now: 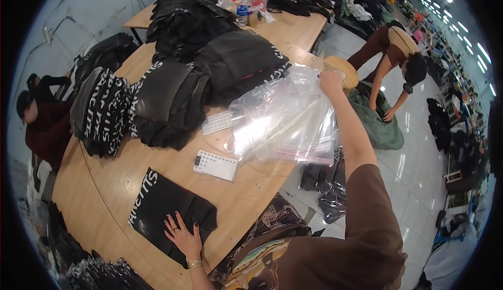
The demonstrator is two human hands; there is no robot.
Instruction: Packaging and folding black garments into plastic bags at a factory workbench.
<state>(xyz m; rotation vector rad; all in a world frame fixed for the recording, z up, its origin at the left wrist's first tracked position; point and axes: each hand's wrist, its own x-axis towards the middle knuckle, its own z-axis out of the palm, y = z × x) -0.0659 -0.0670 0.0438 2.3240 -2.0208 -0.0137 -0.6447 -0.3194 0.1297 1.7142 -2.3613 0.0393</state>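
My left hand (183, 236) lies with its fingers spread on a folded black garment (166, 198) with white lettering, flat on the table near me. My right hand (330, 83) reaches out to the table's right side, its fingers closed on the top edge of clear plastic bags (285, 119). The bags spread in a loose, shiny pile over the table's right edge, and pinkish strips show along their near edge. Beside the bags lie a white sticker sheet (216, 165) and a second sheet (216, 124), partly covered by the plastic.
Tall stacks of folded black garments (170, 98) fill the table's (99, 185) far and left parts. A water bottle (242, 10) stands at the back. On the right, a person bends over a green sack (374, 119). Packed black garments (327, 185) lie below the table's right edge.
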